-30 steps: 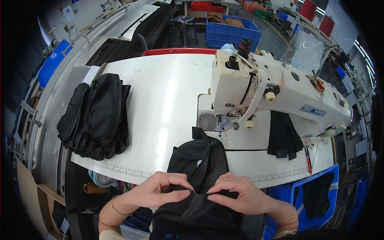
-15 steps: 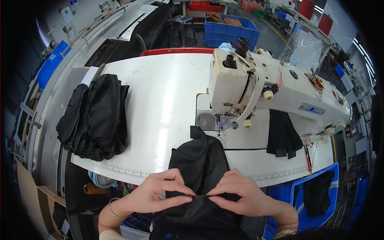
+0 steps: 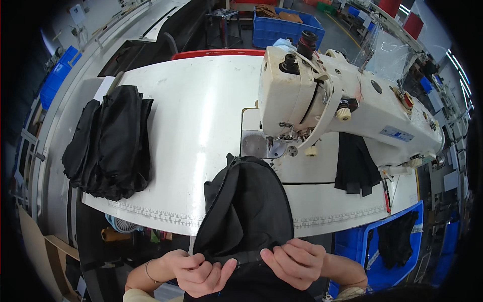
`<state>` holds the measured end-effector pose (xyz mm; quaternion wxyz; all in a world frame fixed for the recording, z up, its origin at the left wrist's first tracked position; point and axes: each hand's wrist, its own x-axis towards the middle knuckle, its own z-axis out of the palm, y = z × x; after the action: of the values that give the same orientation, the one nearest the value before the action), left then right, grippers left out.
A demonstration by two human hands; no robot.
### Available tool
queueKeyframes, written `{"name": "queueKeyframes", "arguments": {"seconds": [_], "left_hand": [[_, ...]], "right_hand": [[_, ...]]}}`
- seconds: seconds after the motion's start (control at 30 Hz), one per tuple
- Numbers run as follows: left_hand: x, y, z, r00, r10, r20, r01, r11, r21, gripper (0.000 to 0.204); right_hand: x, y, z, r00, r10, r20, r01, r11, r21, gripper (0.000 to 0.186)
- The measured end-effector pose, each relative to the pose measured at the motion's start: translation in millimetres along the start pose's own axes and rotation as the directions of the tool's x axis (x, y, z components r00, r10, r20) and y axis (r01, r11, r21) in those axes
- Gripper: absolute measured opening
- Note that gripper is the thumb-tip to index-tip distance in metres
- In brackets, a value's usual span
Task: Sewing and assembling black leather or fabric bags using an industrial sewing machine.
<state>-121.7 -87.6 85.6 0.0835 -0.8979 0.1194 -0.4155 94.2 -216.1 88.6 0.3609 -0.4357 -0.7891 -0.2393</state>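
Note:
A black fabric piece with a zipper along its curved edge (image 3: 261,196) lies on the sewing table's front edge and hangs toward me. My left hand (image 3: 201,273) is closed on its near edge, fingers curled and thumb pointing to the middle. Opposite it, my right hand (image 3: 296,262) pinches the same edge between thumb and fingers. A short stretch of that edge runs taut between the two hands. Beyond the fabric's far tip stands a white sewing machine (image 3: 322,100), its needle area just past the cloth.
At the left of the white table (image 3: 186,126) sits a stack of black fabric pieces (image 3: 113,143). Black strips (image 3: 356,163) lie beneath the machine arm. A blue bin (image 3: 410,246) holding black cloth is at the lower right, and a small fan (image 3: 121,224) is below the table's left edge.
Both hands have come closer to me, drawing the fabric along. The piece now lies spread more open, showing its zipper edges, and the left hand's fingers have curled under.

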Motion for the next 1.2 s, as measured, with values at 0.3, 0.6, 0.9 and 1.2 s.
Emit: {"name": "queueKeyframes", "arguments": {"seconds": [0.3, 0.6, 0.9, 1.2], "left_hand": [[-1, -4, 13, 0.995, 0.022, -0.1, -0.023, 1.0, -0.004, 0.02], [-7, -2, 9, 0.998, 0.014, -0.068, -0.015, 1.0, -0.017, 0.022], [0, -4, 11, 0.996, 0.037, -0.079, -0.038, 0.999, -0.018, 0.021], [12, -5, -6, 0.96, -0.268, 0.079, 0.279, 0.936, -0.213, 0.013]], "right_hand": [[3, 4, -3, 0.998, -0.019, 0.066, 0.016, 0.999, 0.037, 0.019], [-1, 2, 5, 1.0, 0.0, 0.022, -0.001, 0.999, 0.048, 0.019], [4, 3, 1, 0.999, 0.022, 0.046, -0.025, 0.998, 0.05, 0.021], [1, 3, -8, 0.934, 0.344, 0.101, -0.341, 0.939, -0.04, 0.022]]}}
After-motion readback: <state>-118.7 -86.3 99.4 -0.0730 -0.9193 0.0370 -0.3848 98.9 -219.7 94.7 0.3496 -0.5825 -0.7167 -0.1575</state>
